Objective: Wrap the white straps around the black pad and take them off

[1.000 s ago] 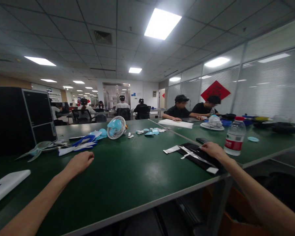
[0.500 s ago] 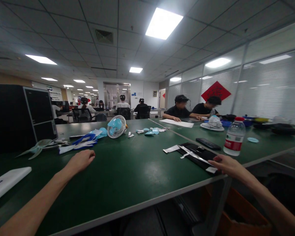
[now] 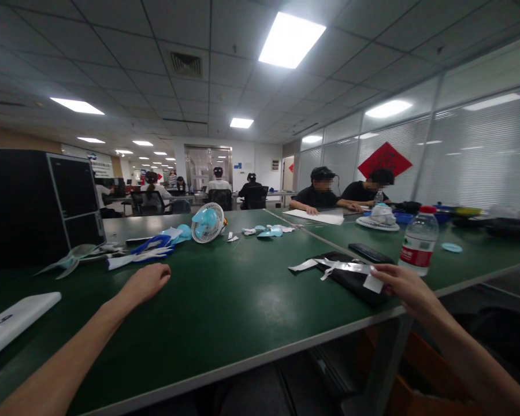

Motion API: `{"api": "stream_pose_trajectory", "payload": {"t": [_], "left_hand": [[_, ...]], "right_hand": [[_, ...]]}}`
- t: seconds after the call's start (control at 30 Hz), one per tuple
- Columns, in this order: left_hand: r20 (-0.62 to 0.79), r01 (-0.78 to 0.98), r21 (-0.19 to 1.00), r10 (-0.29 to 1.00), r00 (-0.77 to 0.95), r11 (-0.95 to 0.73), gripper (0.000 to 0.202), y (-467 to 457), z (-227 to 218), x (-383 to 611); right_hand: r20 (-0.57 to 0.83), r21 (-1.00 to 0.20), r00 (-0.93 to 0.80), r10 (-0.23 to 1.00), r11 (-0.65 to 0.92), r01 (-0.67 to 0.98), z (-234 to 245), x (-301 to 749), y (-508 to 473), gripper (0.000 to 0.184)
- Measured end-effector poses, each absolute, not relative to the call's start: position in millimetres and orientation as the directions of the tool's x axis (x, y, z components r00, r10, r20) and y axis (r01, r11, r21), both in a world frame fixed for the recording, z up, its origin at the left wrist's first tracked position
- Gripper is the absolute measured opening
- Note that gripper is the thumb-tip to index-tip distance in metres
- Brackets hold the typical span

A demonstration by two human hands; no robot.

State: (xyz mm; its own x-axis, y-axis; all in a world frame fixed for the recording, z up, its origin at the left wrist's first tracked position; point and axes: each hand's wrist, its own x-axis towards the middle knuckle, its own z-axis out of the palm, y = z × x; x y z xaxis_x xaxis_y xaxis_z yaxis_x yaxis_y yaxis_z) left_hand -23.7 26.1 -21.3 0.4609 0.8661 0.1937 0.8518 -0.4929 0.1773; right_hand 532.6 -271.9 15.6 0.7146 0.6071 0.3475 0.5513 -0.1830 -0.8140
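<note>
My right hand pinches the right end of a shiny white strip between thumb and fingers. The strip is raised a little over a flat black case, and a short piece hangs below my fingertips. Its left part reaches past the case onto the green table. What the strip is made of I cannot tell. My left hand rests palm down on the table with its fingers curled in, and nothing shows in them. Blue-and-white gloves lie just beyond it.
A water bottle stands right of the case, near a black phone-like slab. Farther back is a small fan with light blue blades. A white device and a black computer tower stand left. Two people sit across the table.
My right hand has lifted the right end of the white strip up off the black case. My left hand stays in place, while the view has shifted slightly.
</note>
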Motion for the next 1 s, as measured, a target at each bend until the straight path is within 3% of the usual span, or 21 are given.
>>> {"api": "stream_pose_trajectory", "payload": {"t": [0.1, 0.2, 0.27, 0.33, 0.43, 0.5, 0.57, 0.67, 0.83, 1.0], "left_hand": [[0.19, 0.849, 0.174, 0.863, 0.469, -0.499, 0.039, 24.0, -20.3, -23.2], [0.177, 0.851, 0.18, 0.868, 0.465, -0.493, 0.038, 21.4, -18.6, -21.9], [0.174, 0.855, 0.166, 0.868, 0.464, -0.49, 0.038, 19.6, -17.3, -20.7], [0.176, 0.856, 0.154, 0.866, 0.468, -0.494, 0.037, 17.8, -16.4, -19.9], [0.179, 0.855, 0.172, 0.869, 0.462, -0.49, 0.037, 16.0, -16.3, -20.3], [0.176, 0.856, 0.191, 0.875, 0.451, -0.48, 0.037, 16.1, -17.2, -21.5], [0.173, 0.856, 0.198, 0.877, 0.448, -0.477, 0.037, 17.0, -18.2, -22.8], [0.176, 0.856, 0.164, 0.868, 0.464, -0.49, 0.036, 17.6, -18.0, -22.9], [0.177, 0.859, 0.115, 0.861, 0.476, -0.499, 0.036, 13.2, -13.7, -19.2], [0.184, 0.852, 0.123, 0.856, 0.484, -0.508, 0.035, 11.6, -14.0, -18.8]], "right_hand": [[0.321, -0.918, 0.711, 0.625, 0.022, 0.395, 34.5, 514.0, -265.3, 0.029], [0.464, -0.86, 0.696, 0.548, 0.091, 0.502, 55.2, 496.5, -251.7, 0.034], [0.599, -0.746, 0.636, 0.487, 0.05, 0.664, 66.0, 487.6, -235.0, 0.034], [0.729, -0.559, 0.517, 0.448, -0.045, 0.828, 71.6, 480.8, -211.3, 0.031], [0.806, -0.262, 0.324, 0.495, -0.192, 0.946, 67.8, 471.7, -168.8, 0.026], [0.755, -0.113, 0.253, 0.605, -0.26, 0.959, 57.3, 465.3, -142.0, 0.025], [0.61, 0.006, 0.224, 0.76, -0.287, 0.958, 42.6, 459.0, -121.1, 0.026], [0.366, 0.093, 0.203, 0.908, -0.252, 0.963, 20.3, 452.9, -103.5, 0.025], [0.284, 0.079, 0.199, 0.938, -0.229, 0.97, 10.8, 457.3, -104.6, 0.026], [0.413, 0.031, 0.323, 0.852, -0.367, 0.93, 31.3, 495.5, -133.5, 0.032]]}}
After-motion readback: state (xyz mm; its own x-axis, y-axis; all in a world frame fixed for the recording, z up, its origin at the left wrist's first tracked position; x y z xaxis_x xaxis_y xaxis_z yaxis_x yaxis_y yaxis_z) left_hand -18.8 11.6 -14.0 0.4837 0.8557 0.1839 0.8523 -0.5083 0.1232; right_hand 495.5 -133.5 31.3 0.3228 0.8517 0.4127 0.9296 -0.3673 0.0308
